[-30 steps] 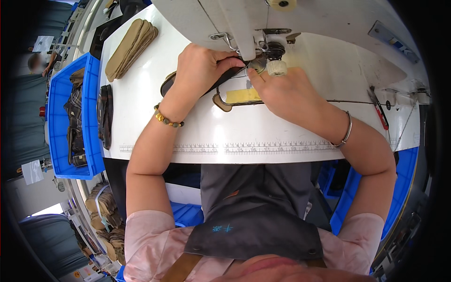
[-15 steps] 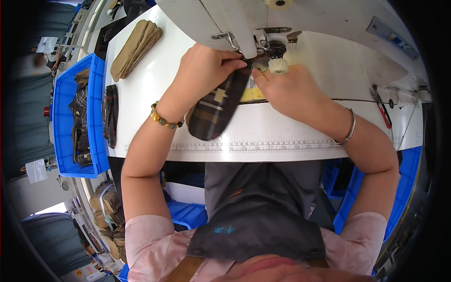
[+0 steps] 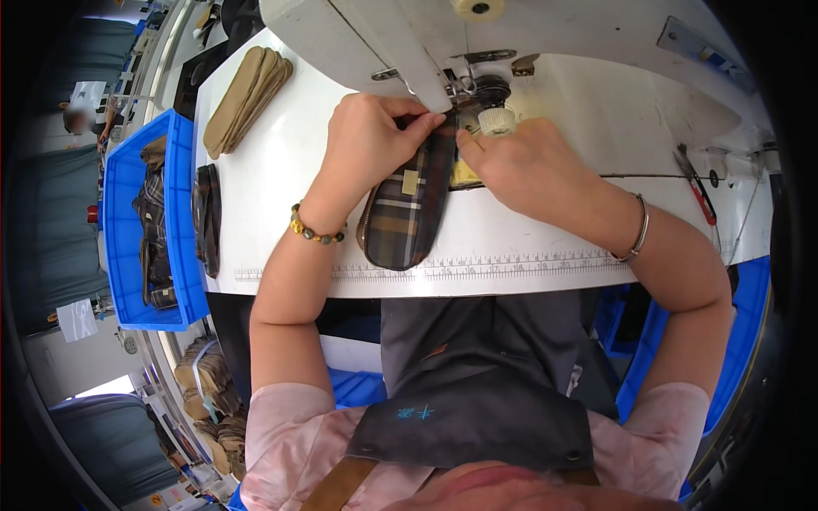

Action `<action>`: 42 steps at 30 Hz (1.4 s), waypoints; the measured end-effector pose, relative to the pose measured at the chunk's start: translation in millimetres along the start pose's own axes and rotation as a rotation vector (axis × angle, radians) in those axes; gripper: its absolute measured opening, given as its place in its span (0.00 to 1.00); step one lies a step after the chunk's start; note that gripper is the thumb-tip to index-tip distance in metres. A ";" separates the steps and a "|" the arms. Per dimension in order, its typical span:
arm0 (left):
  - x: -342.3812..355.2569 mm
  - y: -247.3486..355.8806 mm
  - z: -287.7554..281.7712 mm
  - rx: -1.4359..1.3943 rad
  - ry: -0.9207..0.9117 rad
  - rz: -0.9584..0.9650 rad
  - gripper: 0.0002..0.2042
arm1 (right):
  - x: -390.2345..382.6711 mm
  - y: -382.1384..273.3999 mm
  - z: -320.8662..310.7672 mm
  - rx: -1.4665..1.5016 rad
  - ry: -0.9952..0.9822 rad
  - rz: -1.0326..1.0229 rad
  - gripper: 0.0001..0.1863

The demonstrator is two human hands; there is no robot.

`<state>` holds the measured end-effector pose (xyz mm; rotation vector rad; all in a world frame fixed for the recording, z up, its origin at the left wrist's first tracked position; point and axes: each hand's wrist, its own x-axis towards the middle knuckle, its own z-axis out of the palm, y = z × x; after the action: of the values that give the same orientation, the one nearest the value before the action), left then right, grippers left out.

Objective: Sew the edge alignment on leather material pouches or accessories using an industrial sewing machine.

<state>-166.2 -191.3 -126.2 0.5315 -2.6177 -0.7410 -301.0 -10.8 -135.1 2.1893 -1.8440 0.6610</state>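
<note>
A dark plaid pouch (image 3: 399, 220) with a small yellowish patch hangs down across the white sewing table (image 3: 290, 204). A zipper edge shows along its left side. My left hand (image 3: 371, 140) pinches its upper end between thumb and forefinger, close to the needle area of the sewing machine (image 3: 366, 51). On the other side of the needle, my right hand (image 3: 530, 166) is closed, fingertips together beside the pouch's top edge. What those fingertips hold is hidden. A white knob (image 3: 497, 121) of the machine sits just above the right hand.
Tan padded pieces (image 3: 247, 100) lie stacked at the far left. A blue crate (image 3: 179, 255) with plaid pieces stands beside the table, near another dark plaid piece (image 3: 206, 220). Red-handled snips (image 3: 700, 192) lie at the right. A printed ruler (image 3: 520, 268) runs along the front edge.
The pouch has turned from slanting left to hanging nearly straight toward me, with its plaid face now flatter to view. Both hands stay near the needle. The whole view has shifted slightly.
</note>
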 end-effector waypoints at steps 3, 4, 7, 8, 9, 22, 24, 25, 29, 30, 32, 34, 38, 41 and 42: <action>0.6 -1.3 1.6 -0.015 0.010 0.004 0.10 | 0.1 0.0 -1.0 -0.002 -0.018 0.000 0.04; 0.6 -1.1 1.5 -0.015 0.009 0.005 0.10 | 0.0 -0.7 -1.6 -0.008 -0.027 -0.001 0.03; 1.5 1.2 0.6 -0.010 -0.003 0.002 0.09 | -2.2 -4.2 -2.5 -0.014 -0.059 -0.004 0.04; 1.9 2.7 0.6 -0.025 -0.007 -0.029 0.09 | -3.4 -5.4 -2.0 -0.017 -0.060 -0.002 0.04; 2.7 3.7 1.0 -0.041 -0.012 -0.059 0.08 | -4.5 -6.8 -0.7 -0.040 -0.090 -0.033 0.07; -4.8 14.8 -4.9 -0.118 -0.089 -0.167 0.14 | -5.3 -24.9 18.9 -0.112 0.063 -0.252 0.07; -5.5 12.8 -5.3 -0.080 -0.072 -0.147 0.14 | -3.9 -23.3 15.4 -0.086 0.032 -0.273 0.07; -4.3 11.7 -6.2 -0.082 -0.069 -0.148 0.14 | -3.1 -22.7 13.3 -0.063 0.003 -0.288 0.07; -5.5 20.0 -9.5 0.012 -0.082 -0.142 0.12 | -4.8 -25.9 15.5 -0.065 0.131 -0.269 0.07; -9.3 24.9 -9.5 0.076 -0.077 -0.145 0.11 | -5.6 -26.5 14.8 -0.053 0.107 -0.259 0.07; -17.4 29.6 -8.1 0.133 -0.044 -0.007 0.10 | -6.9 -26.6 10.9 -0.044 0.083 -0.249 0.07; -26.6 35.7 -9.5 0.189 -0.010 0.130 0.11 | -8.7 -25.5 6.4 -0.073 -0.029 -0.251 0.10; -36.9 44.7 -12.0 0.311 -0.122 0.214 0.12 | -12.9 -25.5 4.7 -0.061 -0.012 -0.235 0.12; -37.9 45.5 -10.1 0.307 -0.107 0.226 0.12 | -12.4 -26.1 3.7 -0.044 -0.051 -0.220 0.13; -38.2 45.7 -10.1 0.317 -0.116 0.208 0.12 | -12.2 -26.5 5.2 -0.059 -0.041 -0.220 0.14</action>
<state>-140.5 -142.3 -102.0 0.2996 -2.8614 -0.3019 -275.7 3.0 -141.9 2.3375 -1.5871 0.5147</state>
